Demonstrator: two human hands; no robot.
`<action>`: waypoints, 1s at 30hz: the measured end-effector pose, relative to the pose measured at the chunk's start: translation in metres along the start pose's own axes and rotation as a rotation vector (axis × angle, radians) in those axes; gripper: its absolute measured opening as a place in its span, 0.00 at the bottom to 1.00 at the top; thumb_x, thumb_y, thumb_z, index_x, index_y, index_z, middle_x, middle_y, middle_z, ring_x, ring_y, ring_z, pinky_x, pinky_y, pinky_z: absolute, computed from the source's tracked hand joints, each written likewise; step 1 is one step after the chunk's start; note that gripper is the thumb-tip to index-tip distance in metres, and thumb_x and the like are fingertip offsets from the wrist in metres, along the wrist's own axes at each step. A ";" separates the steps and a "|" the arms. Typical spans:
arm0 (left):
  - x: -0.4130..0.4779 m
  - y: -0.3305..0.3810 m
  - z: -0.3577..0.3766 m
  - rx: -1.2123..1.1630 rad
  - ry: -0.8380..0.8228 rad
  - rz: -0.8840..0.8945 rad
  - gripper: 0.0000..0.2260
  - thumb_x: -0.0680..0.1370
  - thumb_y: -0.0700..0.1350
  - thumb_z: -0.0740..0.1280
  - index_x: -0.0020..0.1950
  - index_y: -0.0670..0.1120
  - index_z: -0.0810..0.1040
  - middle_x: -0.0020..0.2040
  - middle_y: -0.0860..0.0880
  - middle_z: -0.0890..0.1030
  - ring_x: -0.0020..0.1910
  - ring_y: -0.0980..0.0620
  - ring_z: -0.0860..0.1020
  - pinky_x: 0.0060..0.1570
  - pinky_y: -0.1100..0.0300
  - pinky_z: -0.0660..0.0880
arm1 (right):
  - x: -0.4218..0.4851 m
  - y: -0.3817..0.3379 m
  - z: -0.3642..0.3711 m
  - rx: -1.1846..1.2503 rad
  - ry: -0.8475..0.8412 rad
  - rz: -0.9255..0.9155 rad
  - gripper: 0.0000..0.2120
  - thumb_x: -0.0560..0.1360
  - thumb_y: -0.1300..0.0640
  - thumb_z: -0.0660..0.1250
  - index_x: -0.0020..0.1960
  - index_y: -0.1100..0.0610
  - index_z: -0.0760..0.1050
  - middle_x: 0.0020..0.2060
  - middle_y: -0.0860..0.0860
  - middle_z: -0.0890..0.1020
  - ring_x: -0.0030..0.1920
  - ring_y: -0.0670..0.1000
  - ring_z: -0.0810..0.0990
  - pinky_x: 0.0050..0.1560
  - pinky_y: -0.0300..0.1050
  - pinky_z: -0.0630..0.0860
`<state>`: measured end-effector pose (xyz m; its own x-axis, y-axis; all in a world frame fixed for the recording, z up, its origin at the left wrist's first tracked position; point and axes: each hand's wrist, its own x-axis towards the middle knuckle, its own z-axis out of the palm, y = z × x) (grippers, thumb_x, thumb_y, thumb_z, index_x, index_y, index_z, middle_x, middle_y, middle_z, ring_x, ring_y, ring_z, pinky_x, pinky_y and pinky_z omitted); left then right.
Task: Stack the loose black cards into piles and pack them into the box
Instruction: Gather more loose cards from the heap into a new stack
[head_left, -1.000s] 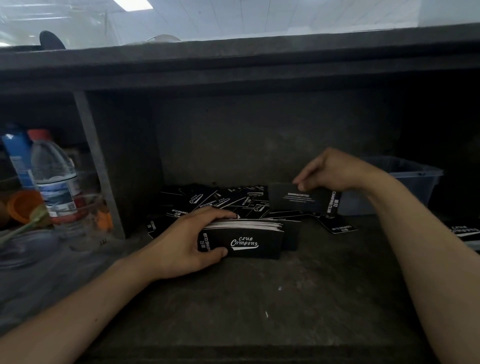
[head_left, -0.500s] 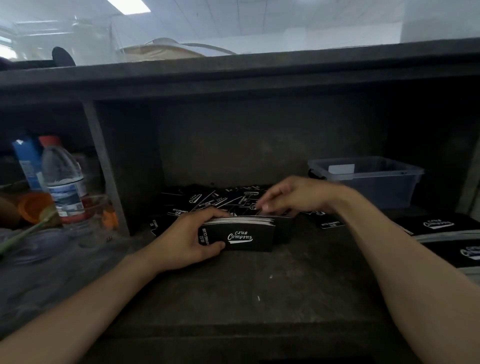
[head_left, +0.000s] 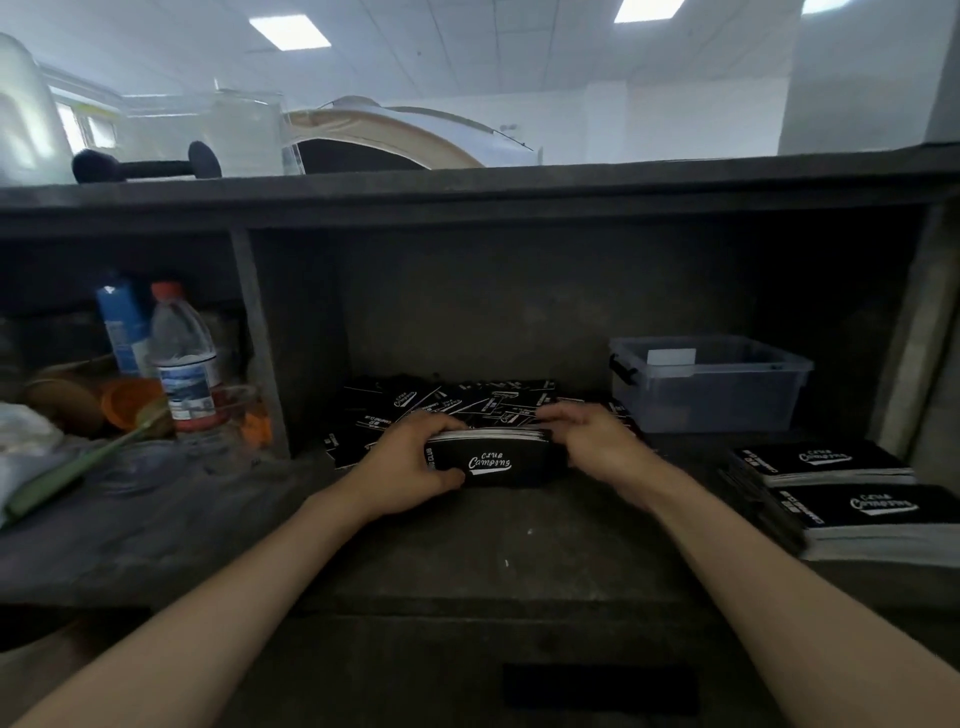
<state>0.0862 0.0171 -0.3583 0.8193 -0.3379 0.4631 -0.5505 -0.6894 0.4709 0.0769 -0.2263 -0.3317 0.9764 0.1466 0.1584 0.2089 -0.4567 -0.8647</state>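
Cards (head_left: 467, 402), black with white print, lie loose and overlapping at the back of the middle compartment, close to its rear wall. Just in front of them a squared pile (head_left: 496, 462) is held low at the dark surface (head_left: 519, 551), its front card showing a white script logo. Both hands grasp this pile. The left hand (head_left: 408, 465) wraps the left end, fingers curled over the top edge and thumb pressed on the front face. The right hand (head_left: 597, 441) curls round the right end (its fingertips are hidden behind the pile). To the right and further back sits a clear plastic box (head_left: 711, 389) with a black latch on its side; whether any cards lie inside it I cannot tell. Nearer, at the right edge, two finished stacks (head_left: 831, 462) lie one in front of the other, well apart from the hands. Beyond the divider on the left stand a water bottle (head_left: 182, 358) with a red cap, a blue carton (head_left: 122, 322) and an orange cup (head_left: 130, 400).
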 end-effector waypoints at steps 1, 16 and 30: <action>0.002 0.004 0.003 -0.011 0.017 -0.016 0.22 0.67 0.47 0.75 0.61 0.52 0.81 0.55 0.54 0.79 0.56 0.55 0.79 0.63 0.59 0.75 | -0.002 -0.002 0.014 0.037 -0.014 -0.012 0.20 0.80 0.65 0.56 0.68 0.53 0.73 0.63 0.53 0.78 0.58 0.52 0.78 0.61 0.46 0.74; -0.013 0.002 0.004 -0.115 0.087 -0.047 0.24 0.69 0.55 0.67 0.64 0.52 0.77 0.57 0.54 0.82 0.56 0.56 0.81 0.58 0.49 0.79 | -0.013 0.005 -0.019 0.085 -0.215 -0.124 0.16 0.73 0.61 0.73 0.60 0.54 0.79 0.50 0.51 0.86 0.53 0.48 0.83 0.55 0.40 0.79; -0.007 -0.009 0.005 -0.071 0.103 -0.055 0.23 0.68 0.57 0.65 0.63 0.57 0.79 0.56 0.60 0.83 0.55 0.60 0.81 0.59 0.52 0.79 | -0.018 -0.014 -0.023 -0.340 -0.089 -0.272 0.09 0.73 0.46 0.72 0.47 0.51 0.81 0.42 0.49 0.84 0.40 0.45 0.84 0.38 0.46 0.83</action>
<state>0.0862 0.0223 -0.3699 0.8299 -0.2308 0.5079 -0.5179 -0.6570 0.5478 0.0577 -0.2430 -0.3117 0.8780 0.3695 0.3043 0.4783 -0.6518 -0.5886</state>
